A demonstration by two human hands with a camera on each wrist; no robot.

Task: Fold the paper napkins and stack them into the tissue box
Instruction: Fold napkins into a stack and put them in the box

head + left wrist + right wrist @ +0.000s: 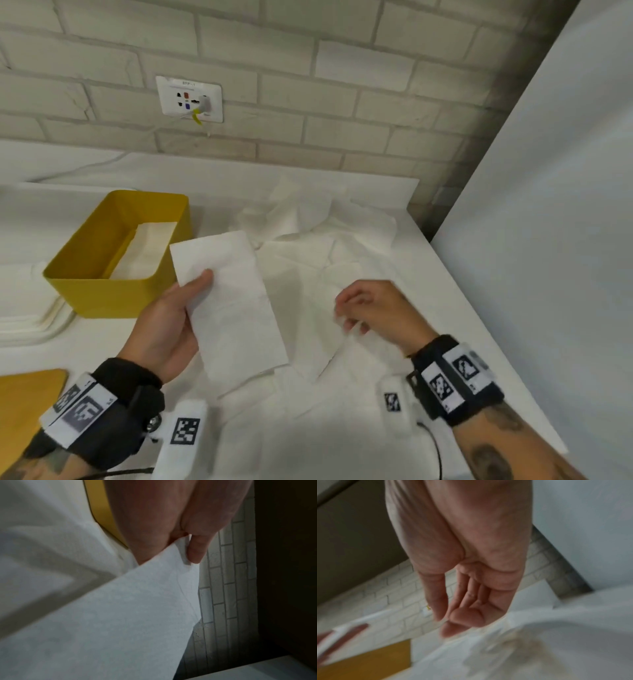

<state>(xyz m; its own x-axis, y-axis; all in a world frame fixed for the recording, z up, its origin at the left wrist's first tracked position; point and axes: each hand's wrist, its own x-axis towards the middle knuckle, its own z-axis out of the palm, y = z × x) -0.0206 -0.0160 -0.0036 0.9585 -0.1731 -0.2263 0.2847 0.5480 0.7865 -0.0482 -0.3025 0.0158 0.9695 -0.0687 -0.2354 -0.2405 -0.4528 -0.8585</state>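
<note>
A folded white napkin (229, 308) is held flat above the counter by my left hand (197, 284), thumb on top and fingers hidden beneath it. The left wrist view shows the thumb (197, 550) pinching that napkin (120, 615) at its edge. The yellow tissue box (85, 291) stands open just left of it, with folded napkins (150, 246) lying inside. My right hand (349, 315) hovers with loosely curled fingers over a heap of loose napkins (342, 240). In the blurred right wrist view the fingers (462, 615) hold nothing, just above the loose napkins (539, 642).
A white brick wall with a socket plate (188, 99) runs behind the counter. A tall white panel (548, 205) closes off the right side. A white tray (34, 322) lies left of the box, and a yellow board (27, 404) sits at the lower left.
</note>
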